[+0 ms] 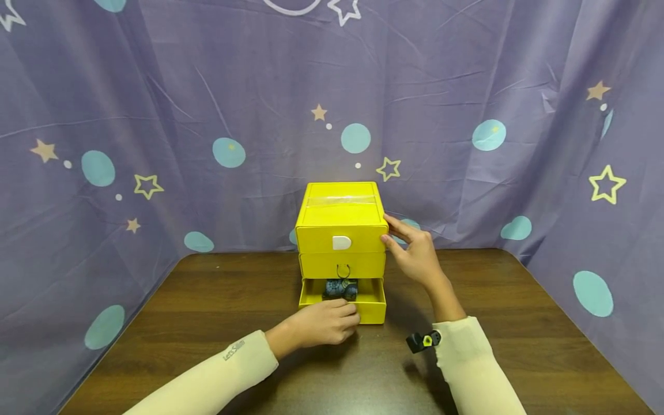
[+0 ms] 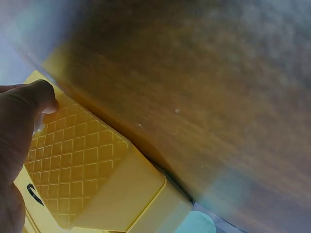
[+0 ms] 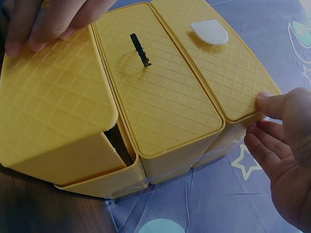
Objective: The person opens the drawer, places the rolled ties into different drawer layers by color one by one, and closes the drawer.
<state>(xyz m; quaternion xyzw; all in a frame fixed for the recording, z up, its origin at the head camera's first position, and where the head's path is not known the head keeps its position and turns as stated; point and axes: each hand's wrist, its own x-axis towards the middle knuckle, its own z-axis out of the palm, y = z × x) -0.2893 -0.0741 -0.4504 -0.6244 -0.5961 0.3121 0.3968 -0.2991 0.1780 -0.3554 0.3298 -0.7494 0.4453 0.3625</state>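
Note:
A yellow mini drawer cabinet (image 1: 344,216) with three stacked drawers stands upright on the table. Its bottom drawer (image 1: 372,314) is pulled out, and a dark blue patterned item (image 1: 340,289) lies inside it. My left hand (image 1: 327,323) holds this drawer at its front; in the left wrist view the thumb (image 2: 41,97) presses on the textured front panel (image 2: 77,160). My right hand (image 1: 417,256) grips the cabinet's upper right front corner, thumb on the front and fingers along the side. The top drawer has a white tab (image 3: 210,32), and the middle one a dark loop (image 3: 140,49).
The brown wooden table (image 1: 207,305) extends on both sides of the cabinet. Behind it hangs a purple curtain (image 1: 270,190) with stars and dots. Clear tape (image 1: 342,200) crosses the cabinet's top. A small black device (image 1: 422,341) sits at my right sleeve.

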